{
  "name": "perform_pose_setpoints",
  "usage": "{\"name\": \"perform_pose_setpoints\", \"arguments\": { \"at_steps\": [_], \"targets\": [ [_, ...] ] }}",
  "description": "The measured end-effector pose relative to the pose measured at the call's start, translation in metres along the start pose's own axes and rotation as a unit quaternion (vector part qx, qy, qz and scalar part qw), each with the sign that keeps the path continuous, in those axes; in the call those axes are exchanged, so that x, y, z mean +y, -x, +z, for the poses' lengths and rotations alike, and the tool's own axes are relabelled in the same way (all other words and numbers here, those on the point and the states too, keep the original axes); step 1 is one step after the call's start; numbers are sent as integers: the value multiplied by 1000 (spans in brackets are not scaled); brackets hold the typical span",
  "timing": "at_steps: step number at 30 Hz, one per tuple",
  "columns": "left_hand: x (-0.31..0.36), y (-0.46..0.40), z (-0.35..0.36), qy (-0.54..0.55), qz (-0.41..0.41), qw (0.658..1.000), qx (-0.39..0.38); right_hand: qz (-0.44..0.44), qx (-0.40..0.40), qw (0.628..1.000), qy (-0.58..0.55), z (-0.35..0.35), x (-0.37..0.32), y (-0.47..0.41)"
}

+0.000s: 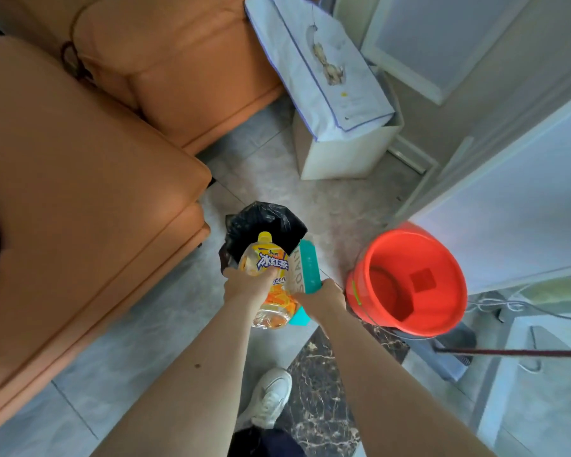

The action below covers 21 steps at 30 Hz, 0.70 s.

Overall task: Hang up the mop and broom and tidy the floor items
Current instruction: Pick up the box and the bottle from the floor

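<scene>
My left hand grips a yellow iced-tea bottle around its middle, cap pointing away, over a bin lined with a black bag. My right hand holds a teal and white box by its near end, right beside the bottle. Both items hover just above and in front of the bin's mouth. A dark red pole, maybe the mop or broom handle, runs across the floor at the right; its head is out of sight.
An orange sofa fills the left side. A red bucket stands on the floor just right of my right hand. A white box with a printed cover sits behind the bin. White doors stand at the right. My white shoe is below.
</scene>
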State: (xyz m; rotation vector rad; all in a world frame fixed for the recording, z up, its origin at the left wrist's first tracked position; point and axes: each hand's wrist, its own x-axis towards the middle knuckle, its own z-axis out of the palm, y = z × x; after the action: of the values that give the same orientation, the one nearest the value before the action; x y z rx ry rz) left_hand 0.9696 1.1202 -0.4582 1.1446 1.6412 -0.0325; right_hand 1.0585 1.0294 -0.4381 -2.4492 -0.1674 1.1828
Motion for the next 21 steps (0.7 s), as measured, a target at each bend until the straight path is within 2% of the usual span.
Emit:
{"name": "perform_pose_setpoints", "arguments": {
  "at_steps": [11, 18, 21],
  "targets": [
    [40, -96, 16, -68, -42, 997, 10, 25, -50, 998, 22, 17, -38, -99],
    [53, -127, 25, -97, -61, 993, 1, 24, -67, 997, 30, 25, -49, -131],
    [58, -132, 29, -149, -47, 988, -5, 22, -64, 997, 35, 23, -48, -135]
  ]
}}
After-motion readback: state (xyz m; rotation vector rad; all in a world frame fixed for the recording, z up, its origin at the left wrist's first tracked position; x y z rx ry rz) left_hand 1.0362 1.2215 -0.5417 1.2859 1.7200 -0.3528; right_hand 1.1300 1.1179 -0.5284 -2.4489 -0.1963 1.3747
